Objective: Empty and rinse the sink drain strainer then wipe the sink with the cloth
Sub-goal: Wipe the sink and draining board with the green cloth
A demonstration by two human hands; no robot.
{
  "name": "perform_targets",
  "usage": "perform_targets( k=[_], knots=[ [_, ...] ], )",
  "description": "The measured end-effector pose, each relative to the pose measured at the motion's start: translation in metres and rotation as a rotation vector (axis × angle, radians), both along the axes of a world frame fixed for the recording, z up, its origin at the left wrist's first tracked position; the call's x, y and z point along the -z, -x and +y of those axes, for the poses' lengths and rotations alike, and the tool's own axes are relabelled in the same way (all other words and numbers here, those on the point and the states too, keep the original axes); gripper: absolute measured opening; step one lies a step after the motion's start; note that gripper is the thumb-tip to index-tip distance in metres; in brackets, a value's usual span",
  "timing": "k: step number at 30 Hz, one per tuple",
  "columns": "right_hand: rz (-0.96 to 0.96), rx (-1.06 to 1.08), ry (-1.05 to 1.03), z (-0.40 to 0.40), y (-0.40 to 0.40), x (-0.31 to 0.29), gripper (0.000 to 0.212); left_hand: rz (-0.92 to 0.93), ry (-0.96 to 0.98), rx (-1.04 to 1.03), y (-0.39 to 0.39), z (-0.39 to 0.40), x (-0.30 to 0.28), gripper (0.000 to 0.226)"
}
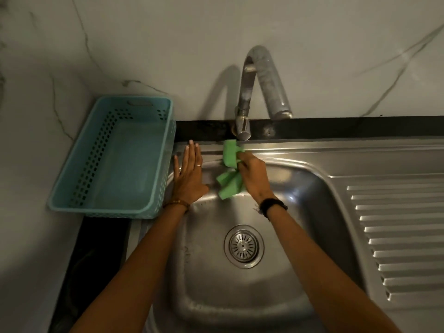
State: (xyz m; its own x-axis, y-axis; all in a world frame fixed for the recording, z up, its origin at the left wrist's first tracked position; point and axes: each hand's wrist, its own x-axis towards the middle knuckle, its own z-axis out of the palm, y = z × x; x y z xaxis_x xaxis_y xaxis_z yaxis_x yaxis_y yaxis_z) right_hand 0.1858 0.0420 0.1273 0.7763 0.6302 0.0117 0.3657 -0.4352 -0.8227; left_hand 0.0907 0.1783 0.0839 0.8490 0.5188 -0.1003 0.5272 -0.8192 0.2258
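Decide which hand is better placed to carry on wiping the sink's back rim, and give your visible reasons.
The right hand: its grip already holds the green cloth against the sink rim below the tap. The left hand lies flat and empty on the rim's left corner.

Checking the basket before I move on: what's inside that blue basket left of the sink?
Nothing shows inside the blue basket: its floor and perforated walls look bare. The near wall hides a strip of the floor just behind it, so something lying low there cannot be excluded.
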Motion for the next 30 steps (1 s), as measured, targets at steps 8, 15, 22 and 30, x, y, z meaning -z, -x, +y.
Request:
perform_targets(
  k=[8,15,22,30],
  knots=[
    [1.044,0.33,-0.812,-0.158,-0.042,-0.015,0.032,-0.002,-0.158,0.178,-0.009,-0.073,-0.005,0.097],
    [0.992,0.354,-1.107,-0.246,-0.1,-0.047,0.046,-0.086,-0.157,0.286,-0.096,-0.126,-0.024,0.075],
    [0.629,0.371,-0.384,-0.253,-0.196,-0.036,0.049,-0.212,-0.04,0.092,-0.121,-0.136,-0.027,0.061],
    [-0.414,-0.014,0.579,-0.152,-0.134,0.034,0.061,-0.208,0.008,0.009,-0.13,-0.132,-0.031,0.062]
  ],
)
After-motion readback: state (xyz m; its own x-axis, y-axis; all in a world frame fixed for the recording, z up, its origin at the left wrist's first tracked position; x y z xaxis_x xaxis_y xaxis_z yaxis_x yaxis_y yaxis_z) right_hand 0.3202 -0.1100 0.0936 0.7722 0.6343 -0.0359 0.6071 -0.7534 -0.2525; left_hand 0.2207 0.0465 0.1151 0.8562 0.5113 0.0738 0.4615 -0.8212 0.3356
